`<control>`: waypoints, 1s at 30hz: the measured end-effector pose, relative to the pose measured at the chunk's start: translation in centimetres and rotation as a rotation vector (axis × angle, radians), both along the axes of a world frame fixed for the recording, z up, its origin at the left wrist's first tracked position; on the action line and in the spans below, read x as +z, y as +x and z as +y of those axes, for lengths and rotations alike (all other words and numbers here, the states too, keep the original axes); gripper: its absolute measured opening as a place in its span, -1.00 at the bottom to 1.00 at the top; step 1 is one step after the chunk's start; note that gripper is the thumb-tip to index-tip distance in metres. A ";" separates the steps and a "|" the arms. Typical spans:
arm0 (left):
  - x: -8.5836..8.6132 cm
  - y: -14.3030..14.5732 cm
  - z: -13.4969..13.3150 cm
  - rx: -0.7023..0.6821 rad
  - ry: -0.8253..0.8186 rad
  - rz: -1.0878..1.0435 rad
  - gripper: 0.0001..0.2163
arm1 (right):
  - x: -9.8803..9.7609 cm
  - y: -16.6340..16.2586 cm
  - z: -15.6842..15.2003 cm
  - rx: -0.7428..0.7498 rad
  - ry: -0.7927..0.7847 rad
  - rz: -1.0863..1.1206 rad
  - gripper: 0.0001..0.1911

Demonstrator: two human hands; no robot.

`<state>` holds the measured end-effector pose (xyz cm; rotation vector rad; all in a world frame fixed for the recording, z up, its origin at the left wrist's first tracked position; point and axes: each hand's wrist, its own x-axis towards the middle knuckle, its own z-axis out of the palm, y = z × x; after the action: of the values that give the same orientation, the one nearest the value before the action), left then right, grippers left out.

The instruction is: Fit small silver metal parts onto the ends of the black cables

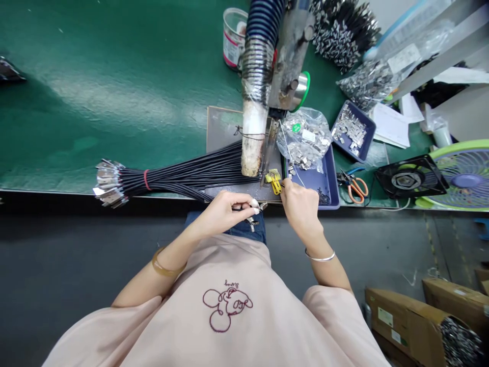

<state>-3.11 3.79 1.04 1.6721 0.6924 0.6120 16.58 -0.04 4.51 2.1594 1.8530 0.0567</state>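
My left hand [233, 211] is closed in a pinch on a small metal connector [263, 206] over the table's front edge. More metal connector pieces [252, 222] dangle just below its fingers. My right hand [301, 206] is a closed fist at the front of a blue tray [333, 191]; whatever lies in its fingers is hidden. Beside that fist is a yellow clip-like piece [275, 183]. A bundle of black cables [179, 176], tied with a red band [146, 179], lies to the left, with metal connectors [109, 183] on its far ends. Thin wire [292, 153] runs down toward my right hand.
A ribbed hose [260, 56] and metal arm [288, 61] come down over the work board [221, 127]. Beyond are a solder spool [303, 92], a bag of metal parts [305, 135], a small parts tray [355, 130], orange-handled pliers [357, 189] and a black fan [410, 176].
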 end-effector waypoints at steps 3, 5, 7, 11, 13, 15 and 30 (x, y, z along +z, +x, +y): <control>0.1 0.0 -0.2 0.030 0.119 0.012 -0.88 | -0.5 0.3 0.2 0.015 0.015 0.010 -0.79; 0.1 0.0 -0.4 0.067 0.254 0.008 -0.89 | -0.9 0.8 0.2 0.030 0.061 0.053 -0.83; 0.0 0.2 -0.5 0.101 0.359 -0.009 -0.86 | -1.3 1.5 0.0 0.050 0.186 0.160 -0.89; -0.3 0.6 -0.6 0.181 0.267 -0.010 -0.84 | -1.1 2.3 -1.5 -0.029 0.671 0.611 -0.91; -0.5 0.7 -0.5 0.196 0.160 -0.019 -0.84 | -0.7 2.0 -2.5 -0.132 0.841 0.899 -0.89; -0.5 0.8 -0.4 0.197 0.091 -0.042 -0.87 | -0.6 1.3 -3.4 -0.194 0.862 1.148 -0.89; -1.0 1.3 -0.8 0.274 0.055 -0.009 -0.95 | -3.2 -3.1 -2.9 -0.120 0.526 1.287 -0.73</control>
<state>-1.78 2.99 0.08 1.6362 0.9143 0.8376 13.48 -2.97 1.27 3.0004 2.4377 -1.2857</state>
